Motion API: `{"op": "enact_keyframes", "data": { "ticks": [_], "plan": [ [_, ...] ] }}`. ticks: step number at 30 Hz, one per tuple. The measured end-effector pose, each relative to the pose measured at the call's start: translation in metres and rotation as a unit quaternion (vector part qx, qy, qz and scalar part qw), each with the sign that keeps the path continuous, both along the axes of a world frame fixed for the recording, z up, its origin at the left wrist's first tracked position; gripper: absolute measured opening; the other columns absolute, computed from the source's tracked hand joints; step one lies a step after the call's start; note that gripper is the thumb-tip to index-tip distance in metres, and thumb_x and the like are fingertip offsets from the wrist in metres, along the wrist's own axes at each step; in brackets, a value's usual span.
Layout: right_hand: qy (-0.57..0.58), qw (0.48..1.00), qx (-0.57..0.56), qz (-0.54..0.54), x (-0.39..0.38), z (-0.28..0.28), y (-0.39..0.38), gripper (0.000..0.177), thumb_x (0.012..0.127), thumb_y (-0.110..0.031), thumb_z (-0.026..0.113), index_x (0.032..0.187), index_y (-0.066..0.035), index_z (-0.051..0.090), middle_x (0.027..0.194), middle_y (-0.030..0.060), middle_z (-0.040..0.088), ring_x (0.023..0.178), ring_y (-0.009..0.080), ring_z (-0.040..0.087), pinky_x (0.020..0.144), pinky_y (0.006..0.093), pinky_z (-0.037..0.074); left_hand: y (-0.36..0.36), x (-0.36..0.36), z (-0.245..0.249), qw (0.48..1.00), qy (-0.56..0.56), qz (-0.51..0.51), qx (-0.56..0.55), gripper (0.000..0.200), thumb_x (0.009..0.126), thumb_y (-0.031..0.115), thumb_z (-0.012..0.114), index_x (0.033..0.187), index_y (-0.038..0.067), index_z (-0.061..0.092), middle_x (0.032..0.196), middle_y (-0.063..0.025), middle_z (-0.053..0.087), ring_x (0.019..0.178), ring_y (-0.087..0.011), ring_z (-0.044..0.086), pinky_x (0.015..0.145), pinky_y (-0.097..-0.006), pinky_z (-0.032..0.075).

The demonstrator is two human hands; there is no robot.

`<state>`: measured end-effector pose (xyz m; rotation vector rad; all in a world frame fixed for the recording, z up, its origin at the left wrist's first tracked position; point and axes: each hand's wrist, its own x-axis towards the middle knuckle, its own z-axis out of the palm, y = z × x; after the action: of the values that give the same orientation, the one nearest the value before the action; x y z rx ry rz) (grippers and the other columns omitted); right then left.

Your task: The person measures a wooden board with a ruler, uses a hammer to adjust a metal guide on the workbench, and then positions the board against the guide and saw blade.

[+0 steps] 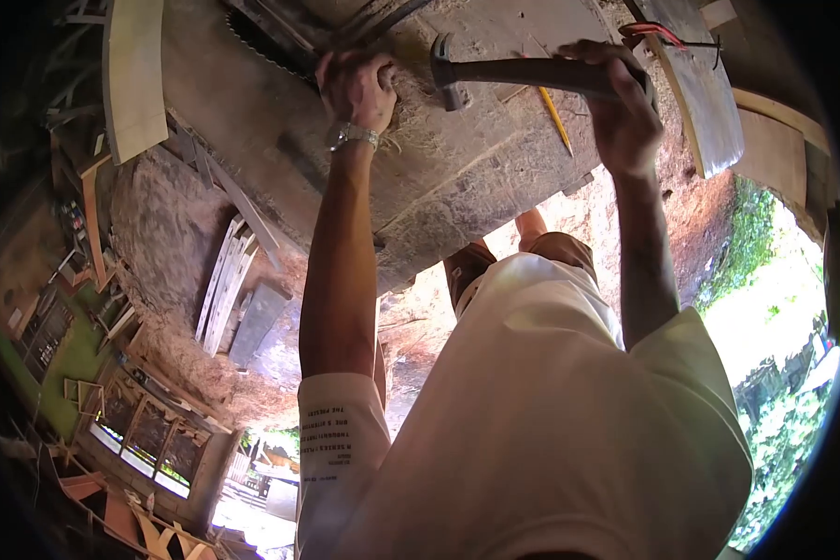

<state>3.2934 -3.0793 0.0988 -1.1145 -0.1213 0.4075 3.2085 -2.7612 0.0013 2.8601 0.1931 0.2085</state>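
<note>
My right hand [623,107] is wrapped round the handle of a claw hammer [523,73], whose head points left toward my other hand. My left hand [357,89], with a wristwatch [353,138] at the wrist, is closed low over the workbench [476,177]. Whatever its fingers pinch is hidden or too small to make out. Beside that hand, to the upper left, lies a toothed saw blade [263,45]. A yellow pencil [556,121] rests on the bench below the hammer handle.
A red clamp [653,34] sits at the upper right by a curved board [705,103]. Another curved board [134,79] stands out at the upper left. Wood strips [224,285] and a grey board [259,324] lie on the dirt floor at the left.
</note>
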Motion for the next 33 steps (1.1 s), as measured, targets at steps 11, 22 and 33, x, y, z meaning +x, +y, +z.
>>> {"op": "enact_keyframes", "data": {
  "ticks": [11, 22, 33],
  "plan": [
    [0.254, 0.907, -0.185, 0.281, -0.030, -0.010, -0.080, 0.052, 0.105, -0.041, 0.057, 0.132, 0.003, 0.061, 0.106, 0.0182, 0.076, 0.072, 0.0178, 0.074, 0.050, 0.0259, 0.060, 0.001, -0.007, -0.014, 0.996, -0.022, 0.084, 0.010, 0.010, 0.078, 0.010, 0.074, 0.080, 0.019, 0.078, 0.117, 0.0133, 0.072, 0.123, -0.0204, 0.057, 0.124, -0.0547, 0.021],
    [-0.240, 0.897, -0.334, 0.163, -0.097, -0.023, 0.000, 0.034, 0.094, -0.008, 0.067, 0.125, 0.000, 0.055, 0.070, 0.0161, 0.057, 0.058, 0.0279, 0.064, 0.054, 0.0406, 0.047, -0.017, -0.023, -0.025, 0.973, -0.105, 0.194, -0.069, 0.004, 0.068, 0.016, 0.081, 0.067, 0.019, 0.079, 0.165, -0.0020, 0.040, 0.156, -0.0431, 0.018, 0.115, -0.0797, 0.019],
    [-0.438, 0.772, -0.433, 0.157, -0.084, -0.068, 0.034, 0.034, 0.098, -0.012, 0.067, 0.124, 0.003, 0.051, 0.070, 0.0208, 0.062, 0.054, 0.0361, 0.065, 0.047, 0.0444, 0.046, -0.018, -0.025, -0.015, 0.974, -0.069, 0.206, -0.061, 0.011, 0.068, 0.026, 0.089, 0.076, 0.019, 0.084, 0.162, 0.0021, 0.044, 0.157, -0.0386, 0.017, 0.117, -0.0771, 0.019]
  ]
}}
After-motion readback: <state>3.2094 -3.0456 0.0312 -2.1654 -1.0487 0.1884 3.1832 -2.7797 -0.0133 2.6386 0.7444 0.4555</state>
